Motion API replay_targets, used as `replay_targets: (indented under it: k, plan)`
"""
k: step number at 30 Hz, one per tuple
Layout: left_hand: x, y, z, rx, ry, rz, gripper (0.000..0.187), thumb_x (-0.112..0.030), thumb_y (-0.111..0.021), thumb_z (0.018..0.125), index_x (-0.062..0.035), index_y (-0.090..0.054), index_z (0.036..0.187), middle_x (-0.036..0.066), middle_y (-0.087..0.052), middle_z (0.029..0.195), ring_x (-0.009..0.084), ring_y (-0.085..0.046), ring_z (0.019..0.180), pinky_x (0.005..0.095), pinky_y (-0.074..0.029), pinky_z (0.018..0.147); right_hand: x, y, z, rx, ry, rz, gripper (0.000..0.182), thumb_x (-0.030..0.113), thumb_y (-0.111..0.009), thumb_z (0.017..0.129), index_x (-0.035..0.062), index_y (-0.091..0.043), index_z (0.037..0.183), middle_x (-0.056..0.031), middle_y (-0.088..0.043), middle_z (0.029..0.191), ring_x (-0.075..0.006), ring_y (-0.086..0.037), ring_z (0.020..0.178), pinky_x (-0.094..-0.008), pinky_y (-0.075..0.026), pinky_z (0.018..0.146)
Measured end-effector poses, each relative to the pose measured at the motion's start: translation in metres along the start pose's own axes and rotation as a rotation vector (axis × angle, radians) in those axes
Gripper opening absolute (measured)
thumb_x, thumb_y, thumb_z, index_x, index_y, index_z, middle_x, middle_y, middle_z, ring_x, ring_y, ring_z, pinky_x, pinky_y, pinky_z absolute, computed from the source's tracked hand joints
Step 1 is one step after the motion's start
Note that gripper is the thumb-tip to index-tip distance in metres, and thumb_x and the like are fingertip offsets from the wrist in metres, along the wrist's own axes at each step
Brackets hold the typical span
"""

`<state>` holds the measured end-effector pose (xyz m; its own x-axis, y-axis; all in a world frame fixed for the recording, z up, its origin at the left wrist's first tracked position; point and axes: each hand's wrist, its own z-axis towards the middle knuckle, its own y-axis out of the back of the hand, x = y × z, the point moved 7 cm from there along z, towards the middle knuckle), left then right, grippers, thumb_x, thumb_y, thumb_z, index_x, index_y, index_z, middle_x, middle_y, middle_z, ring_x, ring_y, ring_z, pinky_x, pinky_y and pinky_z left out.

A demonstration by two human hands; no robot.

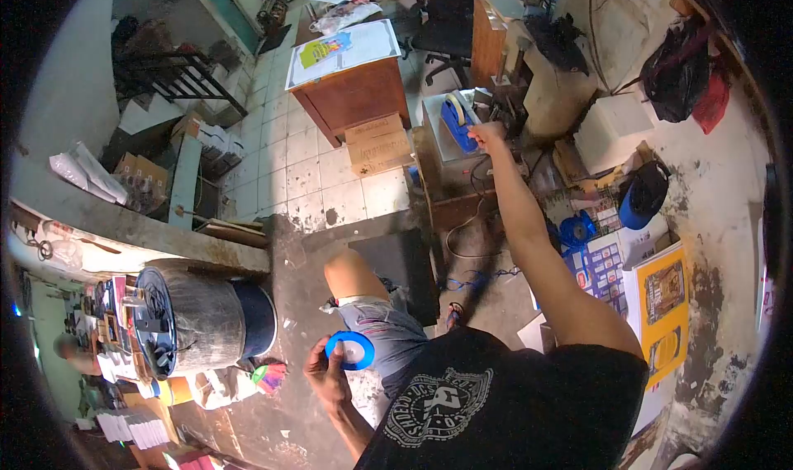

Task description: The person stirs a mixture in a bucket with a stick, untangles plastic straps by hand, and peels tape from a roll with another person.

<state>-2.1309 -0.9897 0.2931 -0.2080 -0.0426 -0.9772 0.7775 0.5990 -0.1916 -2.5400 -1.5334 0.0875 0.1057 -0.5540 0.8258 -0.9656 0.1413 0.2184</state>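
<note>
My left hand (329, 377) is closed on a blue roll of tape (362, 339) with a pale centre, held above my lap, thumb across its face. Stretched far forward, my right hand (489, 136) has its fingers closed at the near end of a blue tape dispenser (453, 116). A cream-coloured roll sits in the dispenser. The dispenser rests on a light-topped box or small stand (435, 116). Whether the fingers grip the dispenser's body or a tape end is too small to tell.
A wooden desk (355, 98) with papers stands ahead, a cardboard box (378, 144) against it. To my left is a large drum (206, 317). On my right lie a blue cap (644, 196) and a yellow printed box (663, 313). A cable (453, 247) trails over the floor.
</note>
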Motion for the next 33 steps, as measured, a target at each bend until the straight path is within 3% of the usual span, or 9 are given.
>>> replay_targets:
  k: [3,9,12,15,21,24,27,33]
  plan:
    - [0.0,-0.001,-0.003,-0.036,0.046,0.017,0.025,-0.001,-0.069,0.08,0.0051,-0.062,0.103,0.01,-0.065,0.095,0.0144,-0.06,0.084,0.027,-0.047,0.081,-0.012,-0.003,-0.02,0.025,-0.034,0.118,0.017,0.023,-0.071,0.08,0.0086,-0.065,0.086,-0.0035,-0.066,0.078,-0.0091,-0.048,0.053,-0.0283,-0.038,0.05]
    - [0.002,-0.002,0.0,0.002,0.063,-0.004,0.023,0.002,-0.067,0.081,0.0051,-0.062,0.103,0.009,-0.065,0.094,0.0139,-0.06,0.084,0.0259,-0.047,0.079,-0.012,0.004,-0.053,-0.007,-0.024,0.118,0.03,0.031,-0.072,0.077,0.0114,-0.065,0.099,-0.0001,-0.063,0.093,-0.0138,-0.054,0.089,-0.031,-0.039,0.071]
    - [0.001,-0.004,0.003,0.026,0.039,0.047,0.027,-0.007,-0.071,0.081,0.0008,-0.061,0.105,0.006,-0.064,0.095,0.0138,-0.059,0.084,0.0259,-0.047,0.078,-0.015,0.007,-0.041,0.111,0.104,0.109,0.03,0.031,-0.07,0.079,0.01,-0.064,0.099,0.0001,-0.064,0.094,-0.0158,-0.057,0.093,-0.0313,-0.039,0.075]
    - [0.003,-0.005,0.005,0.015,0.041,-0.004,0.023,0.001,-0.067,0.081,0.005,-0.062,0.103,0.009,-0.065,0.094,0.0138,-0.06,0.084,0.0255,-0.047,0.08,-0.021,0.013,-0.041,0.234,0.185,0.201,0.031,0.032,-0.068,0.081,0.0089,-0.062,0.101,-0.0015,-0.065,0.101,-0.0162,-0.058,0.102,-0.0308,-0.037,0.083]
    - [-0.001,-0.018,0.01,0.062,0.04,0.025,0.024,0.0,-0.068,0.081,0.0044,-0.062,0.104,0.009,-0.065,0.095,0.0139,-0.061,0.085,0.0259,-0.047,0.081,-0.038,0.016,-0.045,0.345,0.127,0.276,0.035,0.029,-0.066,0.085,0.0073,-0.058,0.111,-0.0062,-0.064,0.111,-0.0149,-0.055,0.112,-0.0326,-0.033,0.098]
    - [-0.003,-0.02,0.013,0.079,0.045,0.041,0.025,-0.001,-0.068,0.081,0.0039,-0.062,0.104,0.009,-0.066,0.094,0.014,-0.061,0.085,0.0261,-0.047,0.082,-0.043,0.015,-0.04,0.301,0.253,0.355,0.026,0.03,-0.069,0.081,0.0073,-0.065,0.093,-0.0061,-0.068,0.093,-0.0156,-0.063,0.087,-0.0281,-0.044,0.074]
    - [0.001,-0.018,0.015,0.075,0.043,0.063,0.025,-0.002,-0.069,0.081,0.0038,-0.062,0.104,0.009,-0.066,0.095,0.0142,-0.061,0.086,0.0266,-0.046,0.083,-0.044,0.014,-0.038,0.376,0.286,0.315,0.03,0.026,-0.064,0.086,0.0035,-0.061,0.105,-0.0121,-0.064,0.111,-0.0203,-0.058,0.11,-0.0334,-0.041,0.095]
    - [0.002,-0.018,0.017,0.061,0.051,0.069,0.027,-0.005,-0.071,0.08,0.0031,-0.062,0.104,0.008,-0.066,0.096,0.0142,-0.06,0.086,0.0272,-0.046,0.083,-0.035,0.018,-0.043,0.194,0.338,0.221,0.025,0.022,-0.064,0.085,-0.0016,-0.064,0.093,-0.0112,-0.068,0.092,-0.0222,-0.065,0.092,-0.0351,-0.049,0.083]
